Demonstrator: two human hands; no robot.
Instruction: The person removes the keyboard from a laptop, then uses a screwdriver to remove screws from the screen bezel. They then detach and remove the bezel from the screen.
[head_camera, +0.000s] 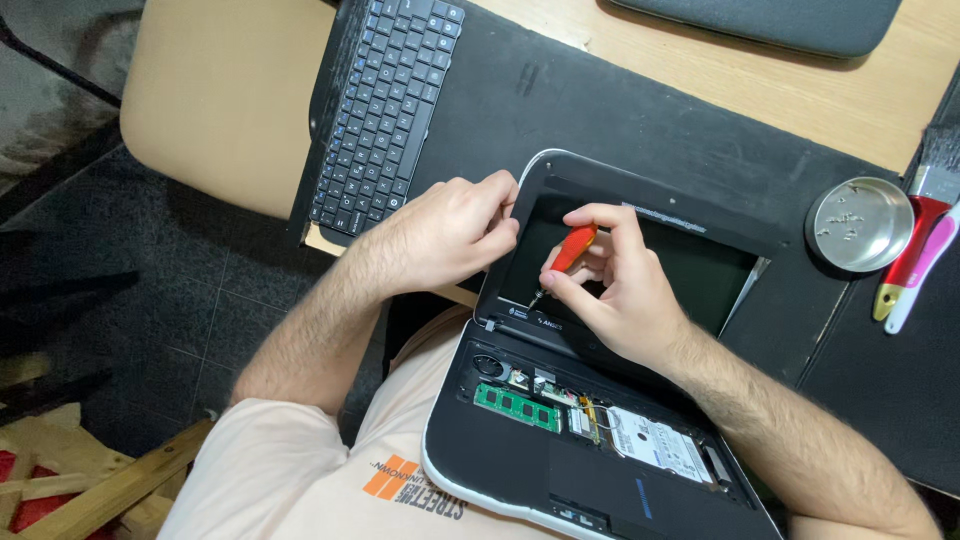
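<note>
Screwdriver (570, 252), red handle, is pinched in right-hand (610, 295) fingers at frame centre. Long axis runs from upper right down to lower left; the tip is set at the bezel's lower-left corner, near the hinge. Left hand (450, 235) is curled closed on the laptop (520, 470) screen's left edge, just beside the tip. Steel dish (860, 225) lies far right, keyboard (385, 110) upper left.

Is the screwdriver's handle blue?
No, the screwdriver held in the right hand has a red handle.
</note>
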